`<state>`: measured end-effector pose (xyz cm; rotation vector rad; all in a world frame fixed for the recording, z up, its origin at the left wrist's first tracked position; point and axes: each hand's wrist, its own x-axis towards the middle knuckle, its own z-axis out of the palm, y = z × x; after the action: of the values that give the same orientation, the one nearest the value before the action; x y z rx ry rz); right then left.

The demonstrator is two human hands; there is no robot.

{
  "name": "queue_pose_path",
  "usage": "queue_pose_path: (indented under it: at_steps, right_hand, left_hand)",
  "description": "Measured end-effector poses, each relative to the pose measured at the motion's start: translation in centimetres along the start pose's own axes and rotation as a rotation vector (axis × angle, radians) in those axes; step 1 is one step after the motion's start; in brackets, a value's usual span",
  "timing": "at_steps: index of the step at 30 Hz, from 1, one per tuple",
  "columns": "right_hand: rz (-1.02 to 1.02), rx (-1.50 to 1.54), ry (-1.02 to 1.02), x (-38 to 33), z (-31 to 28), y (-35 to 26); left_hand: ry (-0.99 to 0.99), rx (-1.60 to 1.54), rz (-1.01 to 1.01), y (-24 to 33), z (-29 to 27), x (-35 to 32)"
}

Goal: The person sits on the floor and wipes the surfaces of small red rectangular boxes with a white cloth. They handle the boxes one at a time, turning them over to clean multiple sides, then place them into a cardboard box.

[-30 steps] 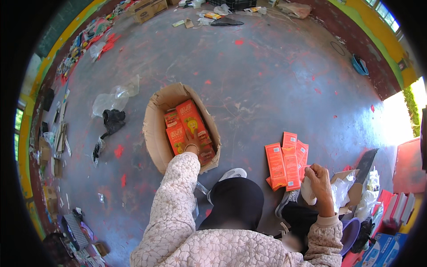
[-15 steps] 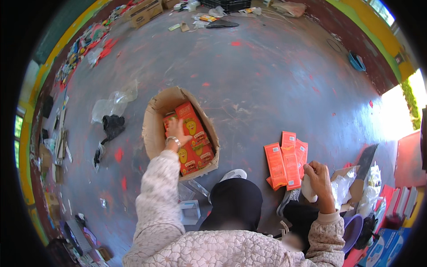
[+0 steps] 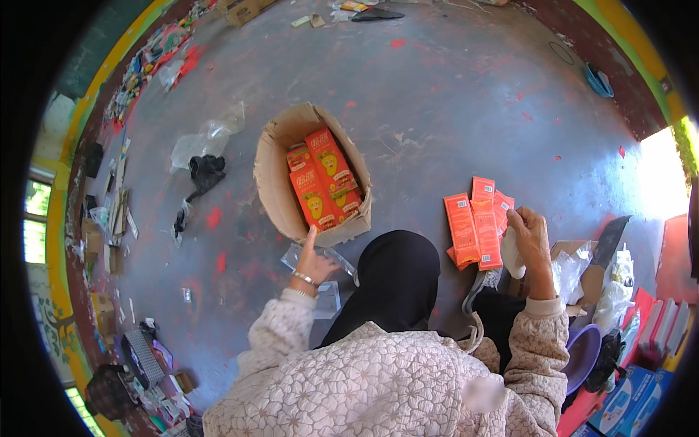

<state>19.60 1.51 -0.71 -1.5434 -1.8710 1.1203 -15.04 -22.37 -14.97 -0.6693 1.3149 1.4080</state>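
An open cardboard box point(image 3: 273, 182) stands on the grey floor ahead of me, holding several orange cartons point(image 3: 324, 186) laid flat. My left hand point(image 3: 314, 258) hovers just outside the box's near wall, fingers apart and empty, with a bracelet on the wrist. To the right, a few more orange cartons point(image 3: 473, 226) lie fanned on the floor. My right hand point(image 3: 530, 234) rests beside them, closed on a small white object point(image 3: 510, 256). A black head covering point(image 3: 397, 280) hides the floor between my arms.
Clear plastic wrap point(image 3: 328, 284) lies under my left hand. A crumpled plastic bag point(image 3: 207, 138) and black cloth point(image 3: 204, 171) sit left of the box. A purple bowl point(image 3: 582, 357), stacked red packs point(image 3: 655, 320) and plastic bags crowd the right. Litter lines the left wall.
My left hand has pulled back out of the box toward me, leaving the cartons inside. My right hand has stayed by the fanned cartons.
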Motion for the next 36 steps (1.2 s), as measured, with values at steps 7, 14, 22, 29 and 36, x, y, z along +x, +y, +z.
queue_pose_path:
  at_steps: [7, 14, 22, 29, 36]
  right_hand:
    - [-0.171, -0.119, 0.122, 0.5, -1.1, 0.5]
    - [-0.042, 0.097, 0.356, 1.1, -6.4, 1.2]
    - [-0.073, 0.119, 0.353, 0.2, -6.1, 0.6]
    - [-0.083, 0.061, 0.331, 0.7, -5.9, 1.2]
    - [-0.041, 0.141, 0.311, 1.8, -5.6, 3.0]
  left_hand:
    - [-0.134, 1.505, 0.598, 2.6, 0.5, 6.4]
    - [-0.229, -0.211, 0.207, 1.0, -2.7, 13.7]
    - [-0.291, 0.046, 0.320, -0.5, -4.1, 12.5]
    - [-0.359, 0.236, 0.413, -1.3, -1.9, 8.6]
    - [-0.386, 0.442, 0.324, 4.2, 1.7, 11.7]
